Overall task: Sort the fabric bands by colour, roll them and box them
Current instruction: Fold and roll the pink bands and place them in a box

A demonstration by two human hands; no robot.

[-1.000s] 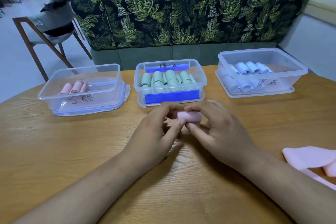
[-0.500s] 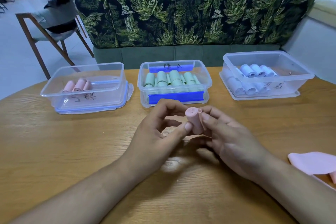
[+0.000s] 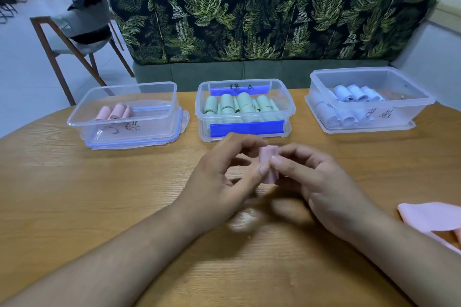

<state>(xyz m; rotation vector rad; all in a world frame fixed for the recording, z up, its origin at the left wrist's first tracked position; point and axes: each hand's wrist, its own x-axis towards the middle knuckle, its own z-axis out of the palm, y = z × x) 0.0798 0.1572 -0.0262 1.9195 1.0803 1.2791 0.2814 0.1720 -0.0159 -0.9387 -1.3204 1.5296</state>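
A big sofa with a dark back full of green leaf shapes (image 3: 249,20) stands behind a round table of light brown wood (image 3: 74,207). A wooden chair with a grey seat (image 3: 74,35) is off to the left, behind the table. Three see-through plastic boxes sit in a row at the far side of the table. The left box (image 3: 159,127) has black writing on its front and holds a few pink rolls (image 3: 114,112) that lie side by side near its left end. The middle box (image 3: 289,109) has blue strips on its front and back and is packed with green rolls (image 3: 239,104). The right box (image 3: 411,97) holds pale blue-white rolls (image 3: 354,93) in its left part. Two bare arms reach in from the bottom, and the hands meet just in front of the middle box. A loose pink fabric band (image 3: 429,217) lies flat on the table at the right edge, just beside the right arm. The left hand (image 3: 219,182) and the right hand (image 3: 324,187) both hold one small pink fabric roll (image 3: 268,167). The fingers of both hands are curled, and the thumbs and fingertips pinch the roll from both sides. It stands nearly upright, lifted a little above the table, between the two hands.
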